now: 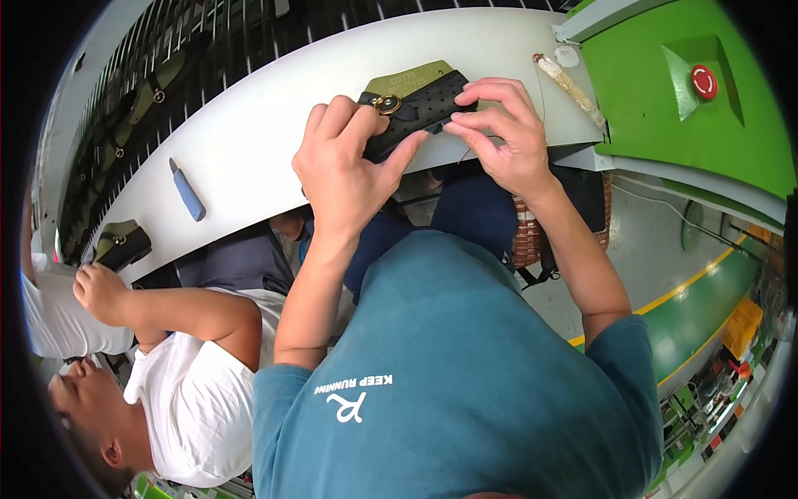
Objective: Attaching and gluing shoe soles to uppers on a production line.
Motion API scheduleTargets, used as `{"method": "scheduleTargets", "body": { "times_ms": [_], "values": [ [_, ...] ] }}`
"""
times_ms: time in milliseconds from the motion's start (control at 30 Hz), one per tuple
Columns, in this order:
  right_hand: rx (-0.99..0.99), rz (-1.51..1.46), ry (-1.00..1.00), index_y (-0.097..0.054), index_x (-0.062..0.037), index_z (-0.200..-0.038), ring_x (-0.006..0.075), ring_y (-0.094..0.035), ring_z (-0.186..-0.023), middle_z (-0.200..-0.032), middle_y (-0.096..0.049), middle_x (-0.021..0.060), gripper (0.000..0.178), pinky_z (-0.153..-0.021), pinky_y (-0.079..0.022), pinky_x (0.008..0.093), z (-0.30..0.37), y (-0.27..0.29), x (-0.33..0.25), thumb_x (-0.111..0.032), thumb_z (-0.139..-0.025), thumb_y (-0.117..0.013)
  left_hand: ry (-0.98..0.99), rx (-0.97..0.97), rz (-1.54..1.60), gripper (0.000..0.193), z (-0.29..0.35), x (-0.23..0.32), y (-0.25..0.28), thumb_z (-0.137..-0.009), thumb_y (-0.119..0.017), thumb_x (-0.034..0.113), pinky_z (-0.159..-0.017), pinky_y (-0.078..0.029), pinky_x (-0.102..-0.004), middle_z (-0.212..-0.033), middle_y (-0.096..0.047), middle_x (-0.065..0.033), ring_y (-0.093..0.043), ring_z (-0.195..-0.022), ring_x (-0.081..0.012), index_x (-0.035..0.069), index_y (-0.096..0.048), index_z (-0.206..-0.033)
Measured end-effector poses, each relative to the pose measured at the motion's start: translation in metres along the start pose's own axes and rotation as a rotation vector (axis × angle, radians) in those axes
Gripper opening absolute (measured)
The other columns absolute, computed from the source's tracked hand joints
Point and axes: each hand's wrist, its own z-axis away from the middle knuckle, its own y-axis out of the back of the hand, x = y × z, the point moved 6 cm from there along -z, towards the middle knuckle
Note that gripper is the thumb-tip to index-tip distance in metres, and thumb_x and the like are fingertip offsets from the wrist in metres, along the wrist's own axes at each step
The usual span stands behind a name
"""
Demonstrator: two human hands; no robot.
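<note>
At the near edge of the white worktop (274,91), a black perforated strap piece (420,110) lies against an olive-green plate (407,81) that shows beyond its far side. A round gold-coloured buckle (387,105) sits toward the piece's left end. My left hand (342,154) is closed on that end beside the buckle, its thumb along the near edge. My right hand (505,137) pinches the right end, thumb at the near edge and fingers over the top. The fingers partly hide both ends.
A blue-handled knife (188,193) lies to the left, and a wrapped stick (570,90) at right near a green housing (748,133) with a red button (704,81). A co-worker's hand (101,295) is by a similar strap piece (121,245). Dark slats (274,29) run behind the worktop.
</note>
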Motion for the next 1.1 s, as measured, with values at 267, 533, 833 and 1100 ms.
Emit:
{"method": "scheduleTargets", "body": {
  "times_ms": [267, 533, 833, 1100],
  "values": [
    [-0.058, -0.004, -0.037, -0.075, -0.0081, -0.087, 0.0219, -0.069, -0.093, -0.100, -0.072, 0.0006, 0.025, -0.076, -0.056, 0.0357, -0.028, 0.004, 0.012, -0.017, -0.077, -0.095, -0.012, 0.000, 0.045, 0.037, -0.015, 0.001, 0.007, -0.065, -0.098, 0.020, -0.062, -0.048, -0.0373, -0.076, -0.056, -0.0028, -0.054, -0.073, -0.0240, 0.007, -0.066, -0.078],
    [-0.056, -0.048, 0.145, -0.079, -0.0069, -0.118, 0.0295, -0.071, -0.116, -0.125, -0.076, 0.0084, 0.045, -0.100, -0.059, 0.0415, -0.030, -0.007, 0.027, -0.031, -0.082, -0.091, 0.058, -0.078, 0.191, 0.041, -0.026, -0.009, 0.007, -0.071, -0.100, 0.018, -0.070, -0.051, -0.0353, -0.079, -0.057, -0.0100, -0.058, -0.073, -0.0258, -0.001, -0.067, -0.084],
    [-0.119, -0.118, 0.026, -0.081, -0.0050, -0.113, 0.0300, -0.075, -0.118, -0.116, -0.081, 0.0104, 0.046, -0.098, -0.061, 0.0401, -0.045, -0.004, 0.024, -0.040, -0.084, -0.090, 0.119, -0.102, 0.190, 0.047, -0.031, -0.003, 0.009, -0.085, -0.094, 0.024, -0.081, -0.058, -0.0325, -0.102, -0.073, -0.0132, -0.070, -0.087, -0.0221, 0.001, -0.073, -0.120],
    [-0.144, -0.165, -0.058, -0.084, -0.0051, -0.107, 0.0291, -0.077, -0.114, -0.112, -0.082, 0.0102, 0.041, -0.093, -0.062, 0.0393, -0.056, -0.003, 0.031, -0.037, -0.083, -0.092, 0.203, -0.343, 0.174, 0.047, -0.032, -0.014, -0.008, -0.100, -0.080, 0.029, -0.078, -0.059, -0.0330, -0.096, -0.081, -0.0206, -0.074, -0.079, -0.0181, 0.003, -0.074, -0.139]
  ]
}}
